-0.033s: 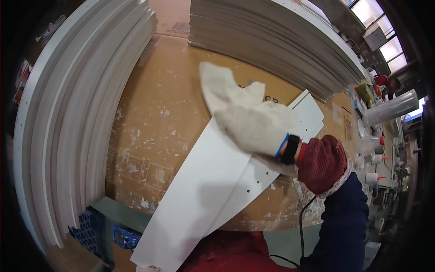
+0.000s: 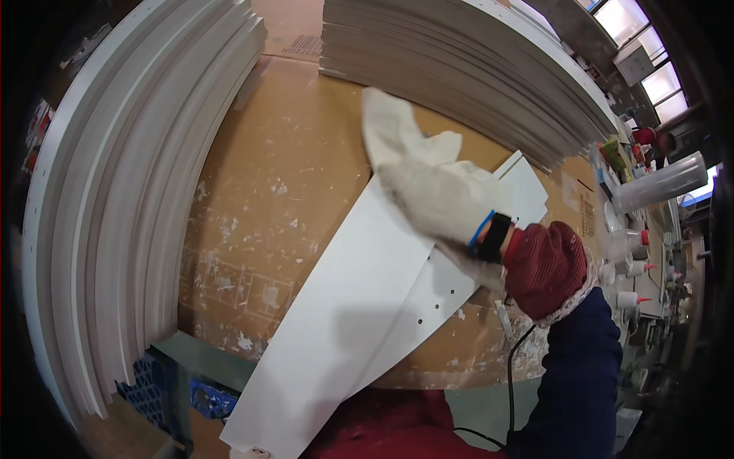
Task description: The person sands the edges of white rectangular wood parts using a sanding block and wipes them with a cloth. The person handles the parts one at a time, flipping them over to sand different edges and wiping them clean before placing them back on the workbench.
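Scuffed cardboard (image 2: pixel 267 176) covering tabletop (image 2: pixel 202 358) beneath right hand (image 2: pixel 440 195); stacked boards (image 2: pixel 459 73) standing beyond, windows (image 2: pixel 664 83) glowing far right. White panel (image 2: pixel 329 306) slanting under fingers, white fabric (image 2: pixel 394 126) hiding them; spread or pinching, cannot tell.

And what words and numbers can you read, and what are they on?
I won't copy printed words or numbers, but here's where marks show:
Cardboard, top: a barcode, with small characters beside it.
Cardboard, right side: barcode-like stripes, too small to read.
Bottles at right: any print is too small.
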`<state>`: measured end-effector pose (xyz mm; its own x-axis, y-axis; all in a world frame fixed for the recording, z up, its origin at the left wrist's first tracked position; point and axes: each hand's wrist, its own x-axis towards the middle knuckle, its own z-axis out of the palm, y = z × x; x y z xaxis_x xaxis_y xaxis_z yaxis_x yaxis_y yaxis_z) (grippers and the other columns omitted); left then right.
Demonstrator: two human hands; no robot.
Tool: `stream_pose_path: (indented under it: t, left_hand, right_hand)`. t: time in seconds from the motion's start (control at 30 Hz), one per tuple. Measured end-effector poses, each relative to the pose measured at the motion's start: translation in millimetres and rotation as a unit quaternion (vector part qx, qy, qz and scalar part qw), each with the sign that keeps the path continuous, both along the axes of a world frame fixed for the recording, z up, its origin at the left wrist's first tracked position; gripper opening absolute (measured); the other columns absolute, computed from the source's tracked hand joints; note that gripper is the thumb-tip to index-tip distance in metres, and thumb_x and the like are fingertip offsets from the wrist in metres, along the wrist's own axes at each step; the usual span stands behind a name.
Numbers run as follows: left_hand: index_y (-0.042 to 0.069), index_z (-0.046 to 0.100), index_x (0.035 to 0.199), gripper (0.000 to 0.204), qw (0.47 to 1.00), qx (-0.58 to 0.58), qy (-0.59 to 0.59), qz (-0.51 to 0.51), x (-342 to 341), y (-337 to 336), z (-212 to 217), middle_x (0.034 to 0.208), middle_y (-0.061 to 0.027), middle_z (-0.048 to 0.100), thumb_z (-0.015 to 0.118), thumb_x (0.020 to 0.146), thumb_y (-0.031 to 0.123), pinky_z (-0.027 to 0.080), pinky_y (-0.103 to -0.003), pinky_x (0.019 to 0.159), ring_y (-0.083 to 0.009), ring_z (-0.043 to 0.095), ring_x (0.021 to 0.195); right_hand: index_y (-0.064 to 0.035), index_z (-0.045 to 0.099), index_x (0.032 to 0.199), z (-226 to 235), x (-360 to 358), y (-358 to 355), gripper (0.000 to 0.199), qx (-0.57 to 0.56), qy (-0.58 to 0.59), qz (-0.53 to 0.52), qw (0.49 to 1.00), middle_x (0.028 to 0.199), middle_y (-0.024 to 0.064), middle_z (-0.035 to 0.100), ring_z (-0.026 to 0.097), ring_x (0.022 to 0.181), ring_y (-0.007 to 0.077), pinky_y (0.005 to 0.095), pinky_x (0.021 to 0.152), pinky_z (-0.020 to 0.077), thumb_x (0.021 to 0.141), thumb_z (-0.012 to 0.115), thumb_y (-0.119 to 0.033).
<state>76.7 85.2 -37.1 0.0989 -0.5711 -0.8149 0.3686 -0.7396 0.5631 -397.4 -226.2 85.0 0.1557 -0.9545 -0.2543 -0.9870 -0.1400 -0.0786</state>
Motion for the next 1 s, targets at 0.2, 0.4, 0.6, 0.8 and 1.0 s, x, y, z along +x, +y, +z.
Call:
stream_pose_path:
  t: [0.2,0.4,0.6,0.8,1.0]
  left_hand:
    - [-0.007,0.045,0.130,0.057,0.999,-0.028,0.019,-0.010,-5.6,-15.8,-0.9,0.121,-0.0204,0.059,0.065,0.082,0.018,0.051,-0.043,0.089,-0.0308,0.062,0.107]
    - [-0.006,0.045,0.131,0.056,0.998,-0.054,0.026,0.000,-14.7,-17.1,-0.4,0.123,-0.0198,0.058,0.063,0.086,0.022,0.050,-0.043,0.090,-0.0301,0.061,0.108]
    - [-0.005,0.045,0.132,0.054,0.986,-0.160,-0.021,0.045,-25.6,-22.4,14.6,0.125,-0.0192,0.058,0.061,0.090,0.026,0.048,-0.042,0.092,-0.0295,0.060,0.110]
    - [-0.006,0.037,0.138,0.072,0.812,-0.284,-0.509,-0.011,-12.5,-23.9,13.4,0.139,-0.0241,0.045,0.070,0.079,0.018,0.046,-0.050,0.101,-0.0353,0.048,0.128]
    - [0.014,0.036,0.146,0.058,0.407,-0.505,-0.651,-0.395,-9.0,-37.4,24.4,0.151,-0.0168,0.035,0.054,0.093,0.030,0.023,-0.067,0.110,-0.0434,0.023,0.142]
  right_hand:
    - [-0.0040,0.055,0.106,-49.4,-128.5,-21.8,0.022,-0.110,0.101,-0.078,0.986,0.106,0.0240,0.062,0.062,0.096,0.0409,0.0492,0.083,0.0493,0.093,0.045,-0.019]
    - [-0.0182,0.053,0.122,-15.4,-189.1,10.0,0.028,-0.201,0.111,-0.215,0.949,0.109,0.0181,0.060,0.058,0.103,0.0408,0.0482,0.086,0.0468,0.095,0.047,-0.022]
    - [-0.0079,0.051,0.128,11.4,-248.8,55.0,0.042,-0.310,0.023,-0.248,0.917,0.120,0.0200,0.057,0.056,0.109,0.0385,0.0418,0.091,0.0460,0.091,0.057,-0.027]
    - [-0.0021,0.053,0.127,25.3,-172.2,103.6,0.045,-0.358,-0.003,-0.184,0.915,0.120,0.0195,0.056,0.055,0.112,0.0344,0.0383,0.094,0.0453,0.088,0.061,-0.025]
    - [-0.0018,0.058,0.121,12.6,-42.8,165.5,0.035,-0.063,-0.374,-0.179,0.908,0.110,0.0135,0.064,0.061,0.094,0.0200,0.0298,0.084,0.0494,0.088,0.061,-0.011]
